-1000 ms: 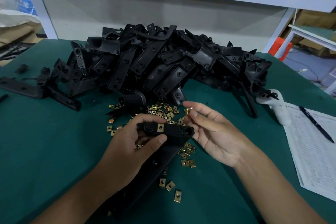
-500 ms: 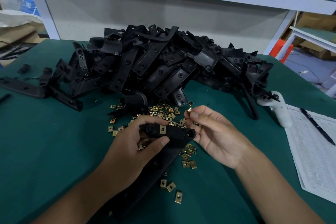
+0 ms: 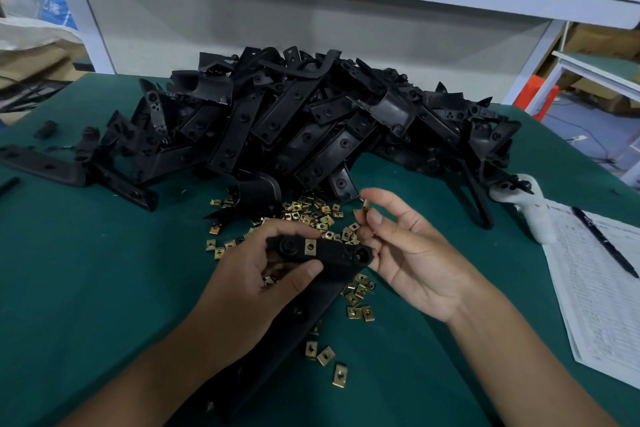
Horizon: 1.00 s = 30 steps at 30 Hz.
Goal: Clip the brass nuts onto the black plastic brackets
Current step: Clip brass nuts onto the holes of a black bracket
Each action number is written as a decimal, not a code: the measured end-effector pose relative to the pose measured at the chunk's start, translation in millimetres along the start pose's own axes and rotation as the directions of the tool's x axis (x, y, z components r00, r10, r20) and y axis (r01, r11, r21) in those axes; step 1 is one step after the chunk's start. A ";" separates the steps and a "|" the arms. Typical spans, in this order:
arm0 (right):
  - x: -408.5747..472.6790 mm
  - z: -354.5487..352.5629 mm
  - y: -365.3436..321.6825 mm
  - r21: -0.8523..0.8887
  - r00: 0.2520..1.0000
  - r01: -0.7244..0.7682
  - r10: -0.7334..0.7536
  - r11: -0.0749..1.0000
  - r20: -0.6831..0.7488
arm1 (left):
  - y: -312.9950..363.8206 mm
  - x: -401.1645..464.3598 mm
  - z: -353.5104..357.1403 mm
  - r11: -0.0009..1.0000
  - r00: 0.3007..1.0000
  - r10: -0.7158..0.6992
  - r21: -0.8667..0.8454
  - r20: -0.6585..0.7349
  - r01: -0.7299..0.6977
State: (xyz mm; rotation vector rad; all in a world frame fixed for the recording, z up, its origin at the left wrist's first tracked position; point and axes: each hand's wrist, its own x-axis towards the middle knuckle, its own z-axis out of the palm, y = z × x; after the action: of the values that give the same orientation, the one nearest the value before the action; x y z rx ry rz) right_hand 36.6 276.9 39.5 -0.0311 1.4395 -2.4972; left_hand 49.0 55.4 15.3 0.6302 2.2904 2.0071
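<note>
Person, two arms showing from the lower edge of the head view. Left hand [image 3: 266,274] and right hand [image 3: 412,256] are both showing bare: no gloves, rings, watch or wristband appearing on either. Both forearms are showing uncovered up to the frame edge, with no sleeve or cuff coming into view. Fingernails are showing short and unpainted where visible. Nothing further of the body is appearing.

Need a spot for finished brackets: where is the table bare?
Bare green table left of the left hand, below the bracket pile. Crowded: loose brass nuts mid-table; paper sheet and pen at right.
</note>
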 end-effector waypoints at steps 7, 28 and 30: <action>3.0 0.8 4.1 -0.063 0.995 -0.033 0.026 0.998 -0.096 | -1.2 -0.8 -0.4 1.000 1.000 -0.003 -0.023 0.001 0.003; -3.7 9.0 8.3 -0.346 0.999 0.015 -0.024 0.938 -0.022 | -9.3 0.5 -0.8 1.000 0.999 0.013 0.015 -0.048 -0.012; -4.1 10.0 8.2 -0.371 0.999 0.026 -0.036 0.928 -0.021 | -9.4 0.3 -0.6 0.999 0.998 0.015 0.040 -0.057 -0.013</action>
State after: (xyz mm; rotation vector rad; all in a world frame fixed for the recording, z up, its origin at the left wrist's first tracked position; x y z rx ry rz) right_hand 43.8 265.4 38.0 -0.0908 1.9168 -2.2178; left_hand 46.0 54.2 6.5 0.6011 2.3692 2.0167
